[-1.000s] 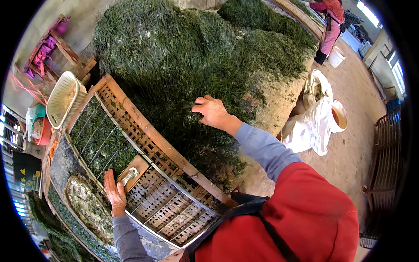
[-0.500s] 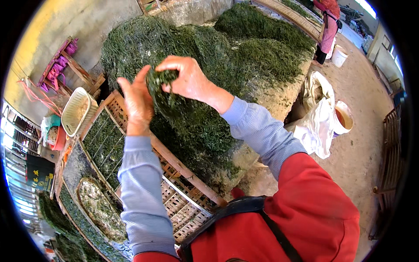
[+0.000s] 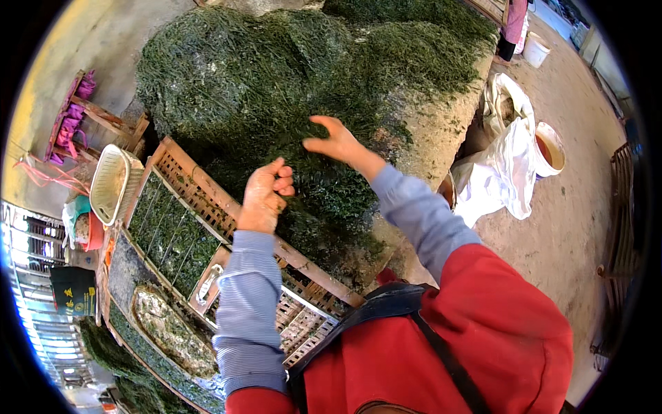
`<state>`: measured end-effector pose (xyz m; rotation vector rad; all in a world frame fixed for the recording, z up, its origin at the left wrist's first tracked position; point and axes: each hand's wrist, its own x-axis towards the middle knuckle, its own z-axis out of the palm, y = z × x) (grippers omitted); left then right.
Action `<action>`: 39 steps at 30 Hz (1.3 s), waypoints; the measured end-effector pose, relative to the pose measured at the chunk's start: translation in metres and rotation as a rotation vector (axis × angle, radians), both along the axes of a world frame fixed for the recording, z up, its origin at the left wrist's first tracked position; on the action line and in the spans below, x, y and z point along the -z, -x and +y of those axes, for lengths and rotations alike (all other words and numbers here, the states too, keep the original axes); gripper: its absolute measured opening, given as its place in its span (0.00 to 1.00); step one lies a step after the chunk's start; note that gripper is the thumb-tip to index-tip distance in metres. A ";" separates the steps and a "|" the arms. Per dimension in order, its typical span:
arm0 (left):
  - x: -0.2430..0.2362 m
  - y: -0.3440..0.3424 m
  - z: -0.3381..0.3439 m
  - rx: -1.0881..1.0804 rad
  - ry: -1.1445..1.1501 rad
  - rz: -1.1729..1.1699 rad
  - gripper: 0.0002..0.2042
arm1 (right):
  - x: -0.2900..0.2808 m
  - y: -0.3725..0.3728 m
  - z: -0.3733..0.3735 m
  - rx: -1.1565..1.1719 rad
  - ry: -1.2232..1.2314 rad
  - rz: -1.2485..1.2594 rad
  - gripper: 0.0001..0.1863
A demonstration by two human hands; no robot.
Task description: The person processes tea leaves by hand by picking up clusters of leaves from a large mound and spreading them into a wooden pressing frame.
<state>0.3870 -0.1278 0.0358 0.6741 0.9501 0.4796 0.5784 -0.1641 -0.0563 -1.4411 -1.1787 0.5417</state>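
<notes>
A large heap of dark green seaweed (image 3: pixel 227 83) covers the stone slab (image 3: pixel 441 117) in front of me. My left hand (image 3: pixel 265 196) is closed with its fingers curled, above the near side of the heap beside a wooden-edged crate; what is inside the fingers, if anything, is hidden. My right hand (image 3: pixel 338 143) is over the middle of the heap, its thumb and forefinger spread apart and nothing visible between them. More seaweed (image 3: pixel 172 231) lies under thin rods in a frame left of my left hand.
At left stand a cream plastic basket (image 3: pixel 116 183), a red container (image 3: pixel 94 231) and a wooden stool (image 3: pixel 100 114) with purple cord. A slatted crate (image 3: pixel 303 321) sits close before me. White sacks (image 3: pixel 493 172) and a white bucket (image 3: pixel 549 148) stand right; a person (image 3: pixel 514 27) is beyond.
The clump of seaweed between my hands is no longer seen there. My left hand has moved right and curled closed; my right hand has moved right and lower, with thumb and forefinger parted.
</notes>
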 end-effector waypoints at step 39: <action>0.004 0.011 -0.022 -0.090 0.313 -0.300 0.16 | 0.008 0.003 -0.061 0.053 0.469 -0.419 0.27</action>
